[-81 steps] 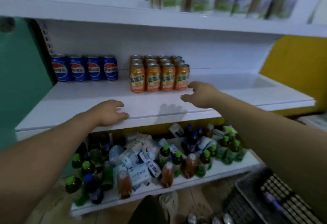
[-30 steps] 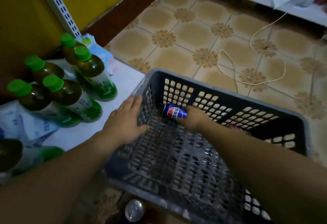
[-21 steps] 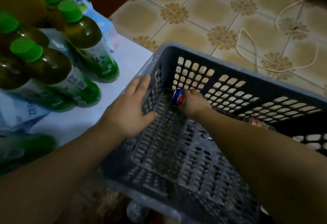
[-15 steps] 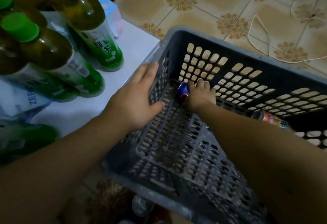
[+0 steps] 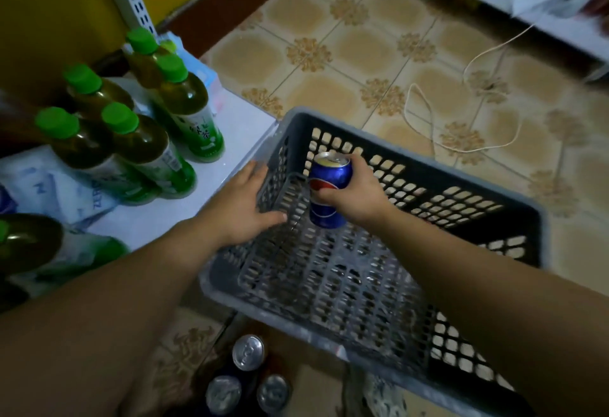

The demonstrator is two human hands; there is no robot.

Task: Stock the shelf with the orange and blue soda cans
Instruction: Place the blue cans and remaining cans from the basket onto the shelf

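Left hand (image 5: 244, 202) flat, right fingers (image 5: 359, 169) curled.

Blue soda can (image 5: 328, 191), red-and-white logo showing, upright in our right hand (image 5: 357, 194) inside the grey crate (image 5: 263, 313), near its far-left corner.

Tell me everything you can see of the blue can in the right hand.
The blue can is a metal soda can, blue with a red and white round logo on its side and a pale top rim. It looks undented. It is roughly upright, top tilted slightly away, inside the grey crate near its far left corner, apparently clear of the crate floor. The right hand grips its middle, fingers covering part of the logo. Nothing else appears to touch it.
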